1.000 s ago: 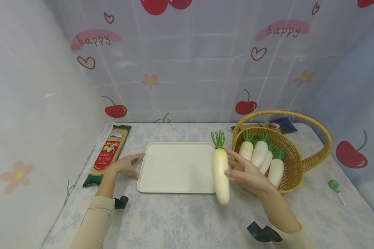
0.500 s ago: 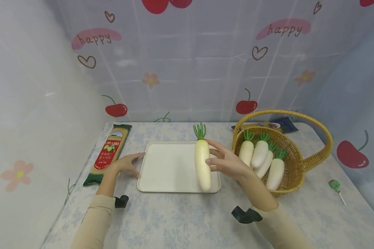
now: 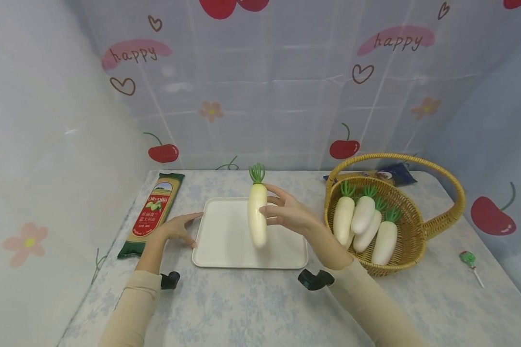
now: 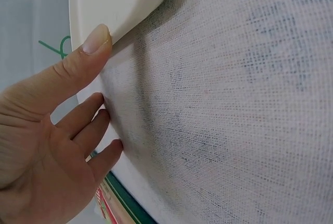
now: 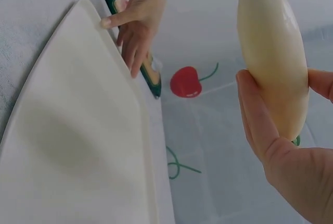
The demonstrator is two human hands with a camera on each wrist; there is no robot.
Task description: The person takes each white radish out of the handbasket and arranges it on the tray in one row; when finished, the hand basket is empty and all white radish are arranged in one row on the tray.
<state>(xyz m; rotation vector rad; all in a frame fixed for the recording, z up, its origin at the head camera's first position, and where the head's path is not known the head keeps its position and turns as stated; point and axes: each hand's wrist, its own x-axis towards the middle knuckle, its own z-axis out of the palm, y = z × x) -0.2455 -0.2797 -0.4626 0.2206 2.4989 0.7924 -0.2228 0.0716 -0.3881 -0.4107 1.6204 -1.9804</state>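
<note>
Right hand (image 3: 288, 212) grips radish (image 3: 257, 217); basket (image 3: 410, 231) head-view only.

Plain cream-beige cloth covers my arms. My left sleeve (image 3: 128, 308) shows soft creases around its hem, while my right sleeve (image 3: 369, 303) looks smoother, and both stop short of the wrists. By the left hem I wear a small black piece (image 3: 170, 280), rounded at its end; by the right one, a dark bent piece (image 3: 316, 279) with angular ends and a faint greenish sheen. My fingers (image 4: 93, 132) are bare and slim, and my left thumbnail (image 4: 96, 39) is short and rounded.
</note>
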